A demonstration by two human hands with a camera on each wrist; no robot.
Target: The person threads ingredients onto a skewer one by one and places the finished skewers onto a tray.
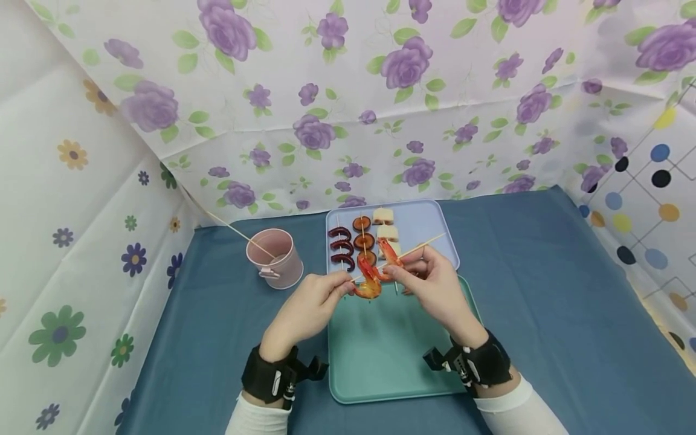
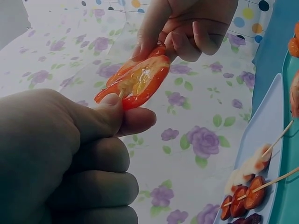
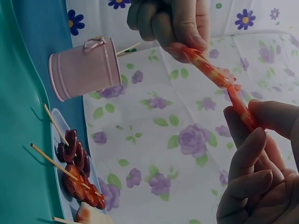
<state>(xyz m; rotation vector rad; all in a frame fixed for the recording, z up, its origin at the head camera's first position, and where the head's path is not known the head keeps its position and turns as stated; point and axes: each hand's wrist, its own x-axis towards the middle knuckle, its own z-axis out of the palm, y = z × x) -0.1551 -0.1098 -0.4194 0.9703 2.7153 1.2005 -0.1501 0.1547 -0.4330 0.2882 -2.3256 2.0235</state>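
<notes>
Two hands at frame centre: my left hand (image 1: pixel 315 302) pinches the skewer (image 1: pixel 421 246), right hand (image 1: pixel 429 284) pinches the shrimp (image 1: pixel 372 281) above the green tray (image 1: pixel 380 362). Shrimp looks light, slick, bendy; I'd grip its thick middle.

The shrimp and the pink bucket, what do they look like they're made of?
Shrimp: probably plastic or rubber toy food; glossy, translucent orange in the left wrist view. Pink bucket: likely painted metal; thin wall, matte finish, small riveted handle tab. Neither is certain.
</notes>
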